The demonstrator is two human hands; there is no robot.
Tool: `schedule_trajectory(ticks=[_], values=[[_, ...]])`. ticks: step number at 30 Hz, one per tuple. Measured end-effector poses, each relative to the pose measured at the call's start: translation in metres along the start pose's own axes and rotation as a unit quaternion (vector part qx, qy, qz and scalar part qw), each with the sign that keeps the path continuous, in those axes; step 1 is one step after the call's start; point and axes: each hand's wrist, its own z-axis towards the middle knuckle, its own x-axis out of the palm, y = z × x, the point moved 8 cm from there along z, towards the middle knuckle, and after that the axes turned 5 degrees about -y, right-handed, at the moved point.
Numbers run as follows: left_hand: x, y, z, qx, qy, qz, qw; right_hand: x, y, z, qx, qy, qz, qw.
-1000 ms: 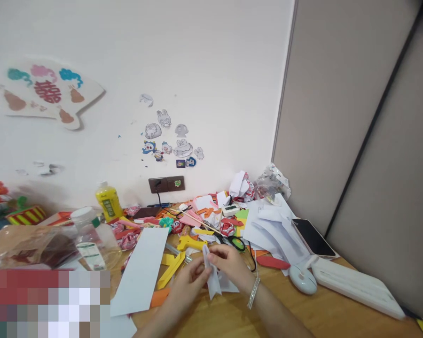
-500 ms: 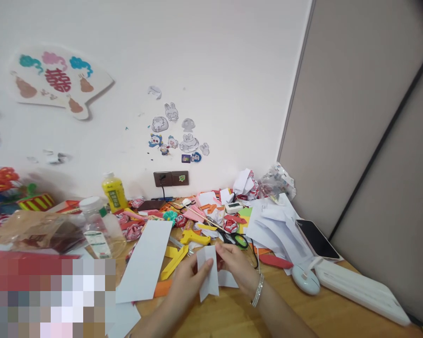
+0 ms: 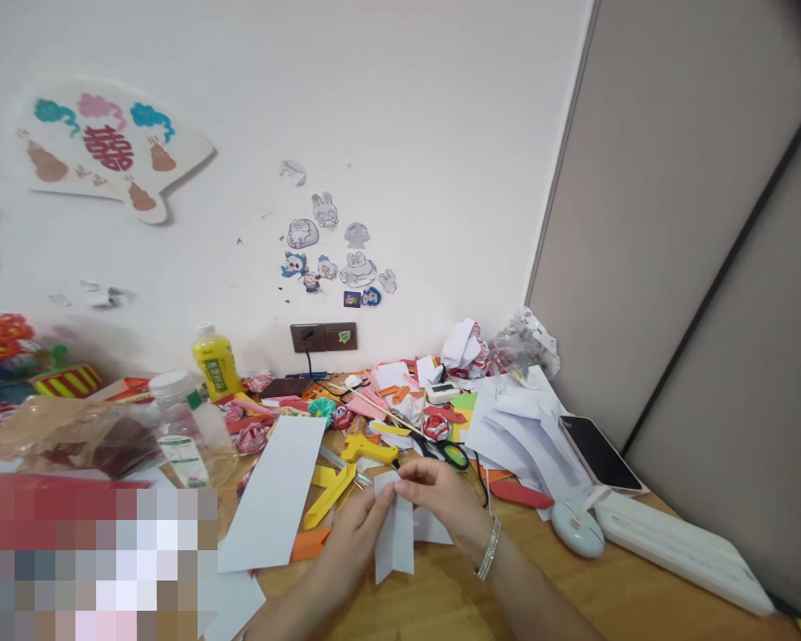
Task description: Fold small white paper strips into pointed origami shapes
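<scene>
A small folded strip of white paper (image 3: 394, 543) with a lengthwise crease and a notched lower end is held upright between my two hands. My left hand (image 3: 360, 525) grips its left side, thumb on the front face. My right hand (image 3: 440, 499) pinches the upper right edge, its fingertips close to my left thumb. Behind the strip another white piece of paper (image 3: 432, 527) lies on the wooden table (image 3: 454, 596). A yellow glue gun (image 3: 368, 449) lies just beyond my hands, and scissors with black and green handles (image 3: 452, 454) are behind my right hand.
A long white sheet (image 3: 277, 499) lies left of my hands. Yellow and orange paper scraps crowd the back. A clear jar (image 3: 177, 427) and a yellow bottle (image 3: 216, 363) stand at the left. To the right are a mouse (image 3: 578, 530), a phone (image 3: 601, 452) and a long white case (image 3: 684, 552).
My right hand has shifted left and slightly down along the paper's top, its fingertips now meeting my left thumb. My left thumb has moved up the strip.
</scene>
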Motion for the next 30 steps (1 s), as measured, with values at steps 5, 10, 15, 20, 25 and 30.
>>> schedule_trajectory(ticks=[5, 10, 15, 20, 25, 30], values=[[-0.006, 0.0, 0.001, 0.026, -0.019, 0.078, 0.996, 0.003, -0.003, -0.002, 0.033, 0.032, 0.065, 0.997], [-0.008, -0.001, 0.002, 0.048, -0.03, 0.129, 0.99, 0.003, -0.006, -0.001, 0.042, 0.045, 0.047, 0.997], [-0.005, -0.002, 0.001, 0.052, -0.017, 0.133, 0.99, -0.001, 0.001, 0.001, 0.0, 0.038, -0.02, 0.999], [-0.004, -0.001, -0.002, 0.016, -0.01, 0.044, 0.999, -0.006, 0.008, 0.001, -0.035, 0.029, -0.097, 0.994], [0.003, 0.002, 0.0, 0.002, 0.027, 0.024, 0.999, -0.008, 0.014, 0.0, -0.053, 0.008, -0.153, 0.987], [0.003, 0.004, 0.002, 0.007, 0.032, 0.045, 0.998, -0.007, 0.018, -0.001, -0.063, 0.008, -0.188, 0.98]])
